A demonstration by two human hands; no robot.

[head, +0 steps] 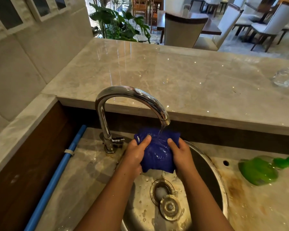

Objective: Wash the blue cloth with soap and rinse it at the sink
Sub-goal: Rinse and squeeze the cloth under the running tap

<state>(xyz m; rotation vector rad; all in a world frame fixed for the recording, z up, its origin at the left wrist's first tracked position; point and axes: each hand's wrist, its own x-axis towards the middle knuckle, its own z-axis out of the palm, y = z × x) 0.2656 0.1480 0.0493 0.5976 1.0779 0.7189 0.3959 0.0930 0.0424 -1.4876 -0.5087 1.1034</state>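
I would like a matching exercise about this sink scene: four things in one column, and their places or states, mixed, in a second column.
Things:
1. blue cloth
2. green soap bottle
3. drain stopper
4. drinking glass

Places or states:
A. lying on its side, right of the sink
B. on the raised counter, far right
C. held by the left hand and right hand under running water
D. beside the open drain, in the basin

Pairs: 1-C, 2-A, 3-D, 4-B

Both bare forearms rise from the lower edge toward the frame's centre. The left hand [135, 155] and right hand [180, 153] face each other, fingers curled closed, thumbs pointing up and slightly inward, wrists nearly level.
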